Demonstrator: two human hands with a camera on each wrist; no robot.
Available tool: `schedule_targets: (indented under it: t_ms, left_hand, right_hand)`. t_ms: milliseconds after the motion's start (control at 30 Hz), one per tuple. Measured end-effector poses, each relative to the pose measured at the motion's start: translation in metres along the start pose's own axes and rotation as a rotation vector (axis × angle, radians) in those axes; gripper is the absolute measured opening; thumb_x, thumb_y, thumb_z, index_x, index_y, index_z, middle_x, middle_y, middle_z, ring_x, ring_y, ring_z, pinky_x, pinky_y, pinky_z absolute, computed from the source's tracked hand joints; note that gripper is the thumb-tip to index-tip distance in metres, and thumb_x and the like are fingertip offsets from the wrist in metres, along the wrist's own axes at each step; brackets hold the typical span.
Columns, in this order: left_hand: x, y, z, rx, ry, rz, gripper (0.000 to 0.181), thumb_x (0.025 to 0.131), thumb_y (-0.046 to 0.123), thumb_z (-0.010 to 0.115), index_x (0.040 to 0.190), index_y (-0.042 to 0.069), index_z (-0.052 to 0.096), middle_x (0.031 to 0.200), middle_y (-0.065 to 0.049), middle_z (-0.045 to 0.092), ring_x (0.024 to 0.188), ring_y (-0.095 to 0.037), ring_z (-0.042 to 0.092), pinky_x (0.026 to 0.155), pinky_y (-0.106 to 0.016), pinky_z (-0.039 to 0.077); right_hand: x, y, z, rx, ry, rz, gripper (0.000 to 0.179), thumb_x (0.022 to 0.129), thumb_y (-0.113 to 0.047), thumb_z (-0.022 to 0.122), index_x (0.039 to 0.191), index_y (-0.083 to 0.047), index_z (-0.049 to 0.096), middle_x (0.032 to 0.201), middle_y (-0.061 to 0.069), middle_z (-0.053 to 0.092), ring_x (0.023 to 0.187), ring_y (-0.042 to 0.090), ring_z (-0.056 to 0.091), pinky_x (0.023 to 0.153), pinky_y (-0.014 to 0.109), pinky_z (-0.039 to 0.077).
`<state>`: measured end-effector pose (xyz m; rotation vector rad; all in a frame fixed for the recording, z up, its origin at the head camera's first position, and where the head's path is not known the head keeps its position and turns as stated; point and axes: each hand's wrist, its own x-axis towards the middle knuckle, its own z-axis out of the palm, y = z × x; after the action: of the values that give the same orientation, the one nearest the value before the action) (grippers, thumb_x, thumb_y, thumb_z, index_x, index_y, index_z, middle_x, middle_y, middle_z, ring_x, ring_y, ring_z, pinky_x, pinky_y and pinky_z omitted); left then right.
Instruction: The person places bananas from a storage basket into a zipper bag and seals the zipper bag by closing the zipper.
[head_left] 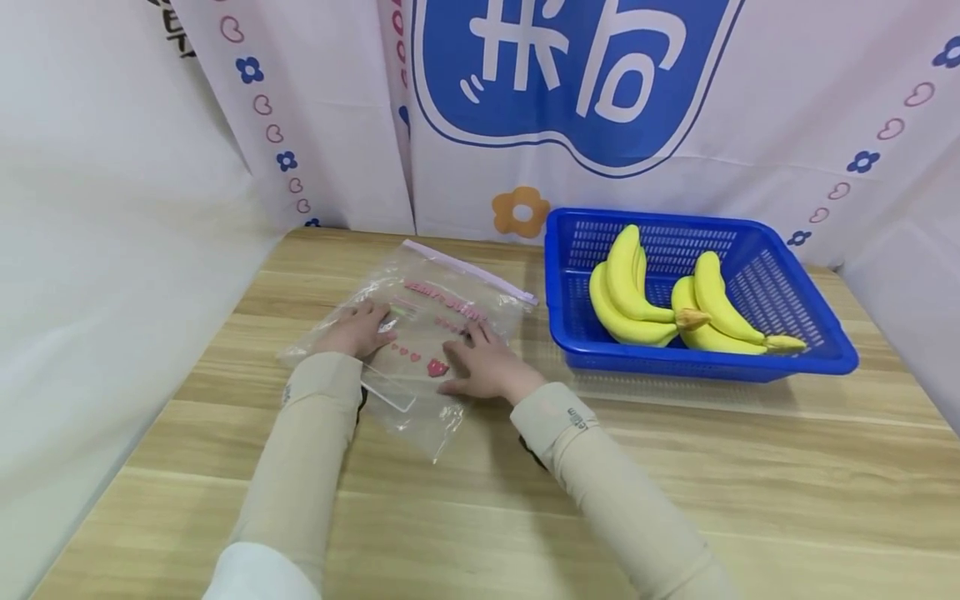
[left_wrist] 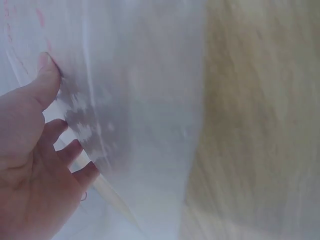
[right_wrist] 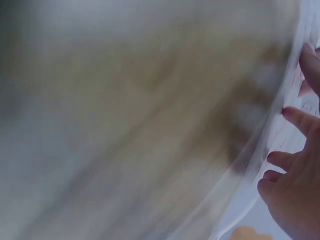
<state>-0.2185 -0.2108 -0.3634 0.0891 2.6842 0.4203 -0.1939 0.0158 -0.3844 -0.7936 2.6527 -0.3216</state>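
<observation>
A clear plastic zip bag [head_left: 408,400] with pink lettering, small hearts and a lilac slider strip [head_left: 472,271] lies flat on the wooden table, turned at a slant. On its left part rests my left hand [head_left: 352,330]; in the left wrist view the thumb and fingertips [left_wrist: 86,172] touch the clear film. My right hand [head_left: 491,364] lies on the bag's right part with its fingers spread. In the right wrist view that hand [right_wrist: 300,175] is at the frame's right edge, fingertips against the film.
To the right of the bag stands a blue plastic basket [head_left: 843,354] holding two bunches of yellow bananas [head_left: 637,287]. A white printed cloth [head_left: 337,150] hangs along the table's back edge, and plain white cloth [head_left: 97,250] hangs at the left.
</observation>
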Motion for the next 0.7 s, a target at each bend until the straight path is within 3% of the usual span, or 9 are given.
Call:
schedule_targets:
  t_ms: [133,300,500,600,700]
  left_hand:
    - [0.003,-0.002,0.001,-0.006,0.008,0.017,0.062,0.1,0.029,0.045,0.15,0.002,0.021,0.157,-0.028,0.006,0.143,-0.051,0.007,0.116,-0.063,0.012]
    - [0.004,-0.005,0.002,0.039,0.15,-0.001,0.064,0.094,0.03,0.058,0.143,-0.003,0.034,0.148,-0.031,0.03,0.136,-0.05,0.029,0.115,-0.057,0.025]
    - [-0.002,0.005,0.002,0.096,0.299,-0.095,0.046,0.085,0.032,0.07,0.106,-0.007,0.058,0.114,-0.03,0.06,0.108,-0.045,0.057,0.095,-0.053,0.048]
    - [-0.006,0.012,0.003,0.09,0.321,-0.119,0.039,0.085,0.031,0.07,0.094,-0.006,0.059,0.109,-0.031,0.063,0.103,-0.044,0.06,0.09,-0.053,0.05]
    - [-0.007,0.014,0.004,0.034,0.292,-0.134,0.038,0.088,0.028,0.067,0.099,-0.007,0.059,0.113,-0.033,0.061,0.105,-0.045,0.059,0.093,-0.054,0.049]
  right_hand:
    - [0.001,0.009,-0.001,0.039,-0.009,0.001,0.074,0.088,-0.053,0.06,0.15,-0.023,0.032,0.16,0.016,0.013,0.149,0.039,0.006,0.122,0.051,0.014]
    - [0.0,0.006,-0.001,0.031,-0.004,0.007,0.076,0.087,-0.054,0.059,0.15,-0.025,0.03,0.16,0.016,0.013,0.148,0.04,0.009,0.121,0.053,0.016]
    - [-0.003,-0.002,0.001,-0.003,0.0,0.027,0.076,0.089,-0.056,0.056,0.151,-0.025,0.027,0.16,0.019,0.013,0.147,0.042,0.01,0.12,0.054,0.016]
    - [-0.003,-0.004,0.003,-0.02,0.017,0.035,0.076,0.089,-0.057,0.056,0.151,-0.025,0.028,0.159,0.019,0.017,0.147,0.042,0.014,0.12,0.053,0.019]
    - [-0.004,-0.006,0.004,-0.027,0.026,0.043,0.075,0.088,-0.057,0.056,0.15,-0.024,0.03,0.157,0.019,0.021,0.145,0.042,0.018,0.119,0.053,0.023]
